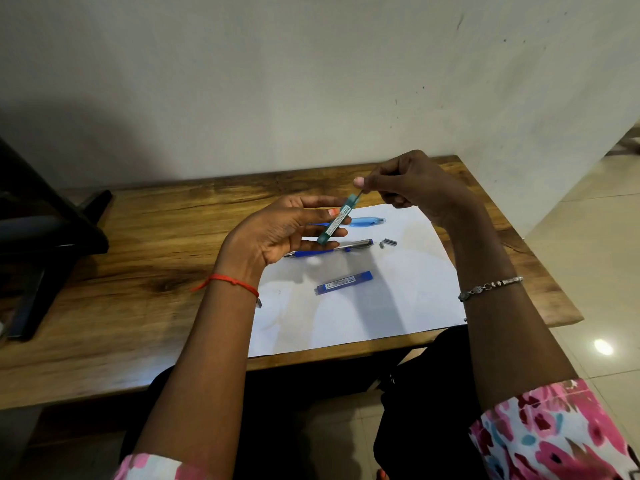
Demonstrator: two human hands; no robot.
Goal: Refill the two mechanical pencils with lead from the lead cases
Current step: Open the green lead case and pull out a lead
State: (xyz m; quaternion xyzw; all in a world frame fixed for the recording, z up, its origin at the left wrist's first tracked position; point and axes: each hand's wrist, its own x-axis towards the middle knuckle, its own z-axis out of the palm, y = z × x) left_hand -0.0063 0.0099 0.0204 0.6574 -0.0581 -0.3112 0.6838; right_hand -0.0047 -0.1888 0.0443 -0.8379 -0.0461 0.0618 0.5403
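Note:
My left hand point(282, 232) holds a green lead case point(338, 220) tilted, its top end pointing up and right. My right hand point(412, 187) pinches at that top end with thumb and forefinger; whether a lead or the cap sits between the fingertips I cannot tell. Under the hands, on a white paper sheet point(398, 306), lie a light blue pencil point(367, 221) and a silver-and-blue pencil point(346, 247), both partly hidden by my left fingers. A small grey cap and eraser piece point(388, 242) lie by the silver pencil's end. A blue lead case point(344, 282) lies nearer me.
The paper lies on a wooden table point(138, 289) set against a white wall. A black stand point(45, 230) occupies the table's left end. The table's right edge drops to a tiled floor point(595, 237).

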